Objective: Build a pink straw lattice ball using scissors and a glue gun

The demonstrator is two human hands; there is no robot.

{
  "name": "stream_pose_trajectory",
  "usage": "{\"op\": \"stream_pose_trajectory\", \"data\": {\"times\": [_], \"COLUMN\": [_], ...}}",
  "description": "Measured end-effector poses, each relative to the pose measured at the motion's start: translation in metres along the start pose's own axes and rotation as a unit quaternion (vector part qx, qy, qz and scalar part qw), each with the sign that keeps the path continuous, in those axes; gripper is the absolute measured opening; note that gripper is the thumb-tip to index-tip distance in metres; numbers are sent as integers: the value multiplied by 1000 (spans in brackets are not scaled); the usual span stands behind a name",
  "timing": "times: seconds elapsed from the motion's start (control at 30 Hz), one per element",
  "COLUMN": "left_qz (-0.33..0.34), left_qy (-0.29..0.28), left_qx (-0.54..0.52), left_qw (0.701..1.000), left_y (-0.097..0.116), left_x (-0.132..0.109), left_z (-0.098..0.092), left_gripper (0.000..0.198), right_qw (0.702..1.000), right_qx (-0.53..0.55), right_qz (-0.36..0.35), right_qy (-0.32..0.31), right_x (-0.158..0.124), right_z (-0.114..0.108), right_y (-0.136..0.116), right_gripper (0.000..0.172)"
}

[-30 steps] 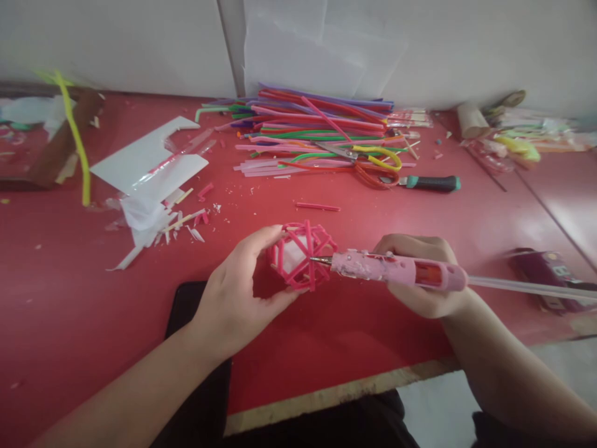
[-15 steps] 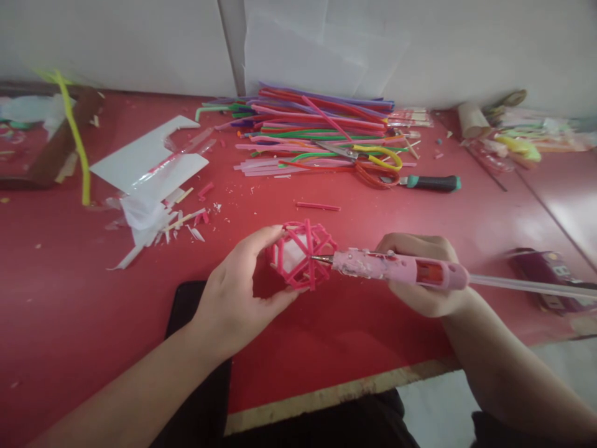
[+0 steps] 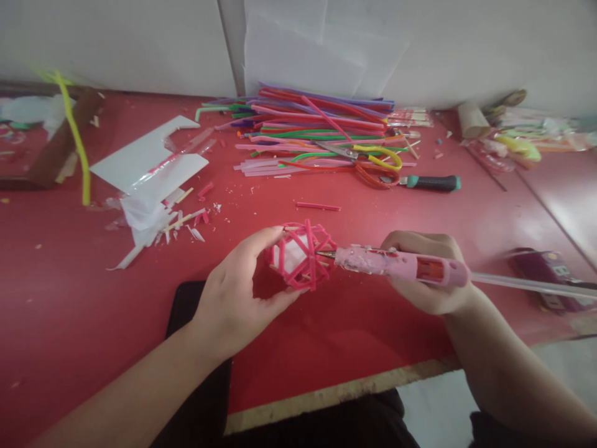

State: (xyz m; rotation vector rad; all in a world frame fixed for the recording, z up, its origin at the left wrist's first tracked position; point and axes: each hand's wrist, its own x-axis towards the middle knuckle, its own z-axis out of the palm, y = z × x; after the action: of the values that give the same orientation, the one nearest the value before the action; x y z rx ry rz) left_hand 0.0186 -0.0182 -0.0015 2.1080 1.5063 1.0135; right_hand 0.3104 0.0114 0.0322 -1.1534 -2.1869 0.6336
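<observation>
Over red table [image 3: 69,311]: cradling pink straw ball [image 3: 301,255] in half-curled left hand [image 3: 233,298], gripping glue gun [image 3: 401,264] in closed right hand [image 3: 426,274], nozzle at a joint; best braced steady, squeezed lightly.

Straw cage [image 3: 301,255] between left hand [image 3: 237,292] and glue gun [image 3: 401,266], straw pile [image 3: 308,127] behind, scissors [image 3: 368,163] on it, paper scraps [image 3: 149,168] left.

Soft, even daylight lit the scene; the table [image 3: 93,298] showed mild sheen at right, edges bowed and blurred, shadows faint.
</observation>
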Motion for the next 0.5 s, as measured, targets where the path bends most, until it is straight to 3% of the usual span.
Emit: {"op": "stream_pose_trajectory", "data": {"times": [0.17,0.3,0.5], "left_qz": [-17,-32,-22], "left_qy": [-29,-78,-112], "left_qx": [-23,-48,-111], "left_qw": [999,995,987], "left_y": [-1,-1,-6], "left_x": [-1,-1,1], "left_z": [0,1,0], "left_gripper": [77,86,108], "right_qw": [1000,995,978], "right_qx": [-19,-61,-181], "right_qz": [8,8,74], "right_qy": [11,74,67], "right_x": [0,0,3], "right_z": [-2,-1,-11], "right_y": [-1,3,32], "right_gripper": [6,17,44]}}
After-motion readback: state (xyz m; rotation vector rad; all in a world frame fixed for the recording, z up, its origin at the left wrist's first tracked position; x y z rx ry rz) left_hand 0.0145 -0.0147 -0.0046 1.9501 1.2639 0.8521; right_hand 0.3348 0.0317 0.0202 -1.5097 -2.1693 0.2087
